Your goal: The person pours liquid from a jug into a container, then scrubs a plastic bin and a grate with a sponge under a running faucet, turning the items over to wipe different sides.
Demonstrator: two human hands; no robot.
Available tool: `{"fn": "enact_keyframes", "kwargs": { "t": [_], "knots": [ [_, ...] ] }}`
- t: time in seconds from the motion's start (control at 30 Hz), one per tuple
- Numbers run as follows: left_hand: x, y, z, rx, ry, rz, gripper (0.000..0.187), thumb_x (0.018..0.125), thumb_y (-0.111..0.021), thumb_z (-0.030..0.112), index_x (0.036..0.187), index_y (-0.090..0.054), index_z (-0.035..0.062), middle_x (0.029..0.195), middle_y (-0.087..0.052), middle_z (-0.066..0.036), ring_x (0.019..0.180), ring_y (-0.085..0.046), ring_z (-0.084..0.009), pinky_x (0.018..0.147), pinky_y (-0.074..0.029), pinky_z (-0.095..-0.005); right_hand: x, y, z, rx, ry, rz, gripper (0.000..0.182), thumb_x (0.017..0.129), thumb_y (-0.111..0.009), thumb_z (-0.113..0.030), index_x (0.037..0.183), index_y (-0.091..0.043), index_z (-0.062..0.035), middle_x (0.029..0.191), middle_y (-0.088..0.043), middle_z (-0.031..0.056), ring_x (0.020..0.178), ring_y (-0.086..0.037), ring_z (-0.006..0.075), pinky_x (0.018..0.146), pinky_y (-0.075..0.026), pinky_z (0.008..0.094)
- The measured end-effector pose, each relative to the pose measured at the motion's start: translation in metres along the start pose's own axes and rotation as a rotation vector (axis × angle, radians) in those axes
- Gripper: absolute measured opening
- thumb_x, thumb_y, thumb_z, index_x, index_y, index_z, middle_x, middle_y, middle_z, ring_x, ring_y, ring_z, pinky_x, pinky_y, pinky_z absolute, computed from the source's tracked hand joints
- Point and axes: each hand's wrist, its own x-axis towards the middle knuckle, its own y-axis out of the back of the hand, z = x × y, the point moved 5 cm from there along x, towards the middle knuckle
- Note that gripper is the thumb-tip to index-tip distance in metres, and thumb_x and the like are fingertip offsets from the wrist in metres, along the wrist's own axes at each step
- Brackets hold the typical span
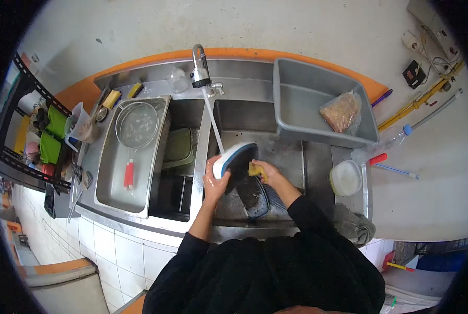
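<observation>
Over the right sink basin [289,149], my left hand [215,180] grips the near-left rim of a bowl [234,157], white outside with a blue edge and dark inside. The bowl is tilted on its side, and water from the tap [200,73] falls at its upper left. My right hand [268,174] holds a yellow sponge [256,169] at the bowl's right side, by its dark inner face. Below the bowl, dark dishes [257,199] lie in the basin.
At left, a steel tray [111,193] holds a strainer [137,125]; a green container [179,146] is in the left basin. A grey tub [302,104] with a bagged item [341,112] stands back right. Right are a white container [345,178], bottle [386,144] and cloth [351,225].
</observation>
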Motion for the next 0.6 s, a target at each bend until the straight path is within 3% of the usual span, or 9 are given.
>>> {"fn": "enact_keyframes", "kwargs": {
  "t": [0.07,0.13,0.27,0.33,0.43,0.47,0.53,0.57,0.6],
  "knots": [
    [-0.001,-0.013,0.012,0.251,0.068,-0.104,0.048,0.064,-0.064,0.011,0.109,-0.047,0.0087,0.100,-0.057,-0.014,0.090,-0.058,-0.0293,0.077,-0.046,-0.0345,-0.022,-0.007,0.028,0.120,-0.234,-0.312,0.041,0.074,-0.054,-0.054,0.074,-0.054,-0.0129,0.052,-0.046,0.0020,0.034,-0.032,0.0132,0.032,-0.024,0.0224],
    [-0.004,-0.024,0.024,0.297,-0.157,-0.084,0.048,0.064,-0.064,0.012,0.109,-0.048,0.0114,0.099,-0.058,-0.016,0.083,-0.060,-0.0317,0.068,-0.048,-0.0348,-0.026,-0.016,0.057,0.251,-0.361,-0.374,0.047,0.075,-0.049,-0.060,0.074,-0.052,-0.0136,0.052,-0.045,0.0009,0.034,-0.030,0.0112,0.033,-0.022,0.0215],
    [-0.026,-0.032,0.025,0.112,-0.002,0.021,0.048,0.066,-0.063,0.011,0.110,-0.044,0.0067,0.101,-0.052,-0.016,0.092,-0.055,-0.0279,0.079,-0.043,-0.0335,-0.059,-0.042,0.051,0.411,-0.255,-0.397,0.047,0.073,-0.050,-0.063,0.075,-0.050,-0.0152,0.054,-0.043,-0.0003,0.036,-0.031,0.0106,0.034,-0.023,0.0220],
    [-0.038,-0.026,0.016,0.056,0.030,0.124,0.049,0.067,-0.063,0.011,0.111,-0.042,0.0050,0.102,-0.051,-0.015,0.094,-0.052,-0.0269,0.082,-0.040,-0.0337,-0.048,-0.042,0.050,0.450,-0.214,-0.336,0.033,0.071,-0.058,-0.048,0.072,-0.050,-0.0154,0.057,-0.041,-0.0009,0.041,-0.032,0.0114,0.036,-0.022,0.0220],
    [-0.062,-0.025,-0.026,-0.423,0.559,0.077,0.040,0.070,-0.063,0.017,0.102,-0.039,0.0084,0.091,-0.045,-0.006,0.082,-0.047,-0.0170,0.076,-0.038,-0.0297,0.006,-0.010,0.070,0.164,-0.003,-0.068,0.014,0.064,-0.053,-0.018,0.073,-0.054,-0.0082,0.065,-0.048,0.0025,0.052,-0.039,0.0154,0.044,-0.031,0.0262],
    [-0.058,-0.017,-0.032,-0.427,0.558,0.080,0.040,0.070,-0.063,0.017,0.102,-0.039,0.0084,0.091,-0.045,-0.006,0.082,-0.047,-0.0170,0.076,-0.038,-0.0297,-0.003,-0.005,0.061,0.159,-0.001,-0.067,0.014,0.064,-0.053,-0.018,0.073,-0.054,-0.0082,0.065,-0.048,0.0025,0.052,-0.039,0.0154,0.044,-0.031,0.0262],
    [-0.065,-0.013,-0.054,-0.513,0.919,-0.236,0.038,0.075,-0.060,0.035,0.096,-0.040,0.0109,0.089,-0.046,-0.005,0.079,-0.046,-0.0148,0.072,-0.037,-0.0278,-0.027,0.010,0.030,-0.310,0.291,0.045,0.028,0.066,-0.055,-0.023,0.080,-0.057,0.0007,0.077,-0.058,0.0119,0.067,-0.054,0.0236,0.058,-0.042,0.0338],
    [-0.064,-0.012,-0.068,-0.568,1.006,-0.350,0.045,0.075,-0.056,0.050,0.093,-0.041,0.0119,0.090,-0.048,-0.004,0.079,-0.047,-0.0134,0.070,-0.036,-0.0269,-0.038,0.016,0.014,-0.666,0.254,0.186,0.038,0.067,-0.055,-0.028,0.084,-0.057,0.0062,0.086,-0.060,0.0224,0.086,-0.057,0.0331,0.074,-0.043,0.0395],
    [-0.052,-0.007,-0.056,-0.533,0.958,-0.368,0.047,0.074,-0.057,0.052,0.094,-0.044,0.0110,0.087,-0.048,-0.002,0.077,-0.046,-0.0123,0.071,-0.037,-0.0284,-0.055,0.015,-0.002,-0.675,0.251,0.182,0.038,0.067,-0.055,-0.028,0.084,-0.057,0.0062,0.086,-0.060,0.0224,0.086,-0.057,0.0331,0.074,-0.043,0.0395]
  ]
}}
